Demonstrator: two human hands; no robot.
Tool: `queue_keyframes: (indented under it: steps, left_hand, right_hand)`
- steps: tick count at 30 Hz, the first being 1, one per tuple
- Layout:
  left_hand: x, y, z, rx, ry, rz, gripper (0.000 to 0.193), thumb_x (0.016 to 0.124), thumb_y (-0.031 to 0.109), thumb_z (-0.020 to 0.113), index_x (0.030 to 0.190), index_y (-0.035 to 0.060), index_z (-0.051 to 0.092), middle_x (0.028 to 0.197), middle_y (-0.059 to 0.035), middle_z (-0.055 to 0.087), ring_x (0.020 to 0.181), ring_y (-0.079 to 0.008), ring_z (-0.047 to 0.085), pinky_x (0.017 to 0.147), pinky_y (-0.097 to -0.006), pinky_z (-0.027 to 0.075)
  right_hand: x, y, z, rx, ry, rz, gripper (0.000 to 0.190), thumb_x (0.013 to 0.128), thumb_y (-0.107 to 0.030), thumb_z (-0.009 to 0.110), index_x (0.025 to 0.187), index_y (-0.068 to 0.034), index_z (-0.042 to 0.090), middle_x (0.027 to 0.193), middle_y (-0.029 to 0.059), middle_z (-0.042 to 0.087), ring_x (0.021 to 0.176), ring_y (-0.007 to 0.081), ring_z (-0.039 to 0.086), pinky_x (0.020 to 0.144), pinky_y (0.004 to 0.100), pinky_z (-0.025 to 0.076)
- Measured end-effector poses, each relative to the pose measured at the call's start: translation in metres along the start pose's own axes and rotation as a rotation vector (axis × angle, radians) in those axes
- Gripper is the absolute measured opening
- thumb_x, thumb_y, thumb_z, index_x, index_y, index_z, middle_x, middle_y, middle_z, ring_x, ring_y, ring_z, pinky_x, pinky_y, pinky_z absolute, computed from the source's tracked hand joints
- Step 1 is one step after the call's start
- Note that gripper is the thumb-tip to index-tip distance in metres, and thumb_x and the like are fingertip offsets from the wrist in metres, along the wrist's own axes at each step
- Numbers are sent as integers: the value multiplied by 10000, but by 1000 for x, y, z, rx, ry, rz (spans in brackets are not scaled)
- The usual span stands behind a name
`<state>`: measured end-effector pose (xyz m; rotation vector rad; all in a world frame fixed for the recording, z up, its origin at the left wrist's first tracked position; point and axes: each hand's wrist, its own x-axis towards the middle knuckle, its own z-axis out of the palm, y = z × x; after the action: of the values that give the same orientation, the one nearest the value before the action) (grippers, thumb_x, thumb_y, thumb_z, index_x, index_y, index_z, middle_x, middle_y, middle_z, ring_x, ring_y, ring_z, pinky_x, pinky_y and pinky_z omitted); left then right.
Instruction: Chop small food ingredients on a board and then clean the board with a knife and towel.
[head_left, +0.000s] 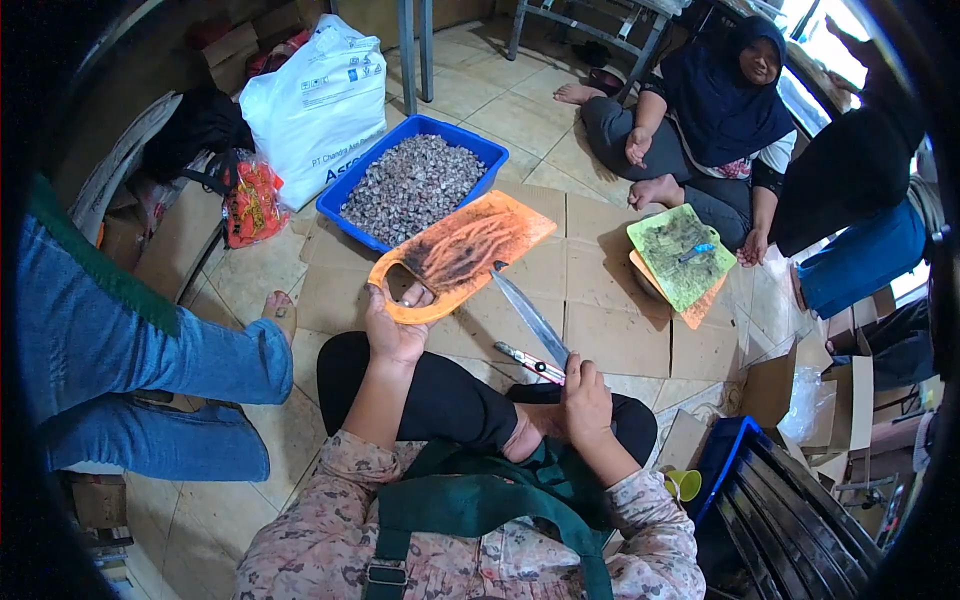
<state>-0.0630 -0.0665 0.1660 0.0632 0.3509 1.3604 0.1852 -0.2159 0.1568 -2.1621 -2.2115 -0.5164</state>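
My left hand (397, 322) holds an orange plastic cutting board (480, 240) by its handle, tilted in the air and smeared with dark residue. In my right hand (587, 397) is a long-bladed knife (532, 318), its handle hidden by my fingers. The knife's tip is at the board's lower edge, beside a small dark piece (499, 265). A red and white utility knife (534, 363) shows just left of my right hand; whether I hold it too, I cannot tell. Behind the board, a blue plastic tub (496, 155) holds a heap of small greyish round pieces.
Flattened cardboard (615, 330) covers the floor ahead. On it, right, a stained green cutting board (660, 240) bearing a small blue-handled tool (697, 251) lies over an orange one. One person sits beyond; others stand left and right. A white sack (315, 112) stands behind the tub.
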Motion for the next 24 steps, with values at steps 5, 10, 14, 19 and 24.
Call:
queue_keyframes:
  steps: [5, 10, 14, 19, 24]
  left_hand:
    - [0, -8, 6, 49, -52, 25, 471, 915, 486, 253, 1321, 250, 220, 1280, -260, 317, 1185, -402, 365, 925, -560, 356]
    - [10, -19, 4, 124, -191, 71, 486, 916, 484, 238, 1317, 210, 258, 1322, -239, 287, 1202, -383, 355, 948, -507, 366]
    - [16, -42, 11, 110, -204, -46, 479, 918, 462, 271, 1335, 230, 232, 1332, -226, 270, 1214, -398, 322, 964, -511, 346]
    - [50, -86, 4, -2, -340, -240, 471, 918, 454, 286, 1326, 225, 232, 1316, -255, 272, 1204, -391, 340, 954, -498, 365]
    - [76, -167, 46, 227, -228, -351, 482, 925, 437, 272, 1335, 214, 153, 1334, -278, 235, 1216, -402, 322, 974, -503, 347]
  right_hand:
    - [-7, 7, -26, 260, -81, 162, 340, 759, -98, 511, 1084, -11, 462, 873, 126, 521, 706, 273, 562, 562, 366, 481]
    - [-10, 22, -43, 347, -44, 269, 224, 797, -107, 495, 1013, -49, 477, 803, 122, 534, 660, 283, 575, 561, 379, 478]
    - [-19, 44, -47, 492, -12, 371, 219, 809, -127, 508, 1010, -47, 475, 841, 151, 557, 698, 334, 584, 565, 412, 474]
    - [-42, 73, -33, 629, 4, 593, 223, 818, -125, 511, 1011, -24, 465, 839, 203, 580, 726, 400, 570, 591, 452, 461]
    - [-63, 103, -23, 757, 96, 816, 198, 827, -98, 517, 993, 0, 469, 749, 229, 585, 688, 399, 579, 575, 440, 454]
